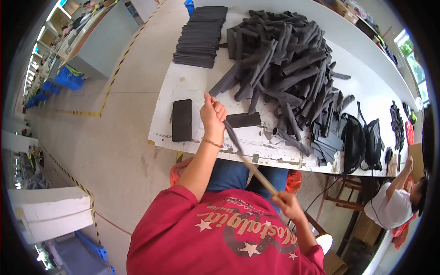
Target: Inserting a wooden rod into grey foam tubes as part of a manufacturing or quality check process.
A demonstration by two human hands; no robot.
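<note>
From the head view, the person in a red shirt (229,238) is sitting at a white desk (192,82) and working a wooden stick (259,174) into a dark fabric tube (233,135). The left hand (212,114) is closing its grip around the upper end of the tube, fingers wrapped tight, just over the near edge of the desk. The right hand (288,205) is clamping its grip on the lower end of the stick, down off the desk edge and close to the person's chest. The stick is running at a slant from that hand up into the tube, which is covering its far end.

On the desk, just left of the left hand, a black phone (182,120) is lying flat. Just right of that hand a flat black piece (243,120) is lying. Beyond it, toward the far side of the desk, a big loose heap of dark tubes (288,64) is spreading out, and at the far left corner a neat stack of flat black strips (201,36) is sitting. At the right end of the desk two black bags (362,142) are resting, and past them another person (394,201) in a white top is sitting.
</note>
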